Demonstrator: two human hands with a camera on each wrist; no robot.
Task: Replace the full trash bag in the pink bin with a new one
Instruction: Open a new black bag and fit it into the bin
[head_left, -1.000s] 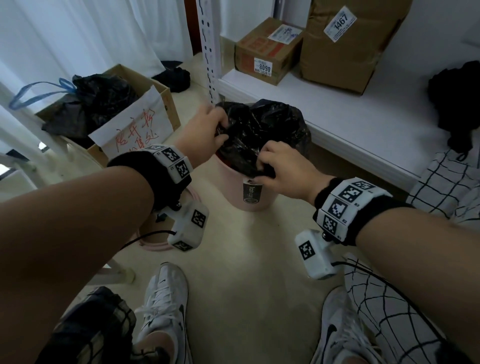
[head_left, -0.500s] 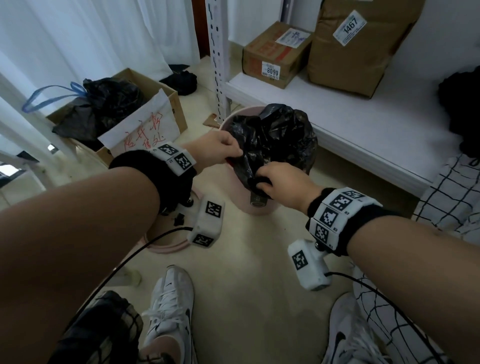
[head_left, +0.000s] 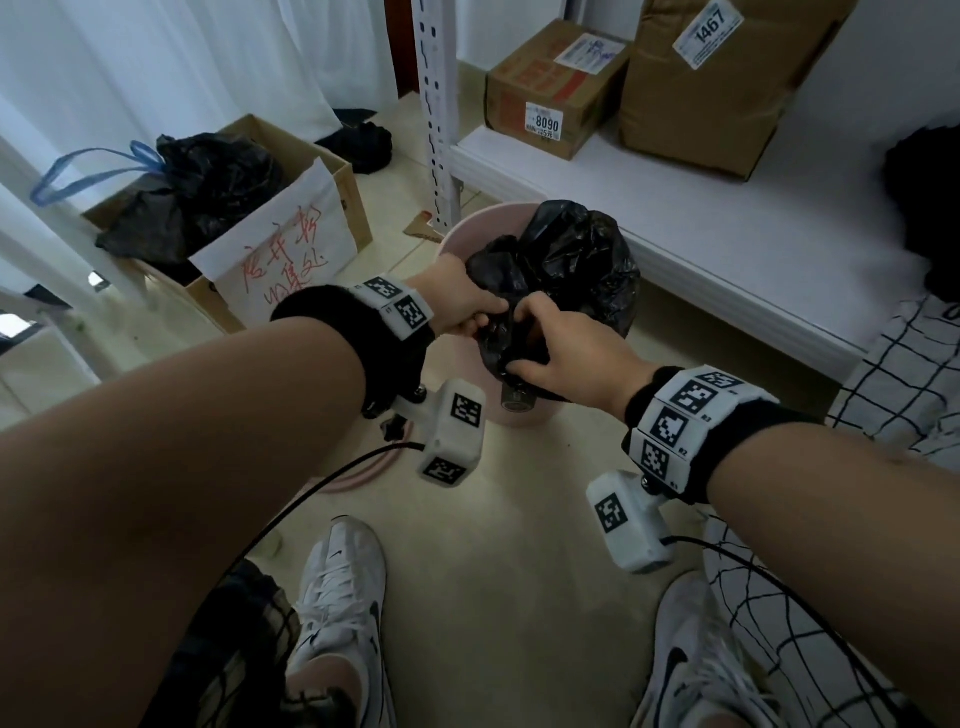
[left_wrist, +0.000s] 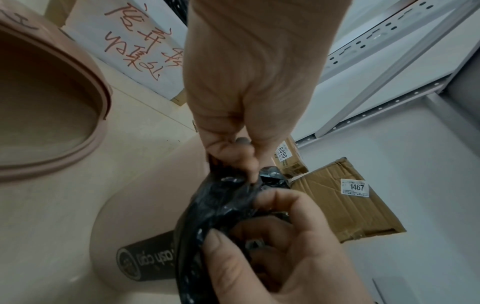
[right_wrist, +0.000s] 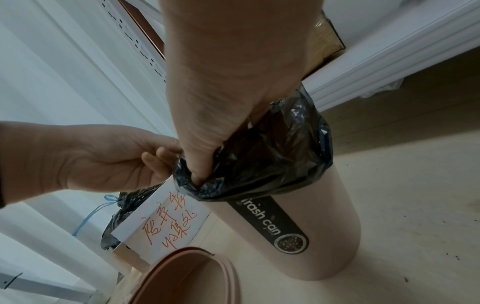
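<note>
The black trash bag (head_left: 571, 270) sits in the pink bin (head_left: 457, 234) at the centre of the head view, its crumpled top bulging above the rim and its near edge pulled out over the front wall of the bin. Both hands meet on that near edge. The left hand (head_left: 462, 306) comes in from the left with fingers curled, pinching a bunch of the plastic; the left wrist view shows the film caught between thumb and fingertips. The right hand (head_left: 566, 353) comes in from the lower right and grips the same gathered edge just beside the left one, its fingers hooked into the fold, as the right wrist view shows at its middle.

The bulk of the bag lies beyond and below the two grips, down inside the bin, whose long axis stands upright on the floor. So the bag most likely has to come straight up along that axis; both hands are equally near. The far side of the rim looks ungathered.

A pink lid (right_wrist: 187, 275) lies on the floor at the lower left. A cardboard box (head_left: 332, 197) with a handwritten sign and other black bags stands at upper left; a white shelf (head_left: 727, 260) with cartons (head_left: 550, 83) runs along the right.
</note>
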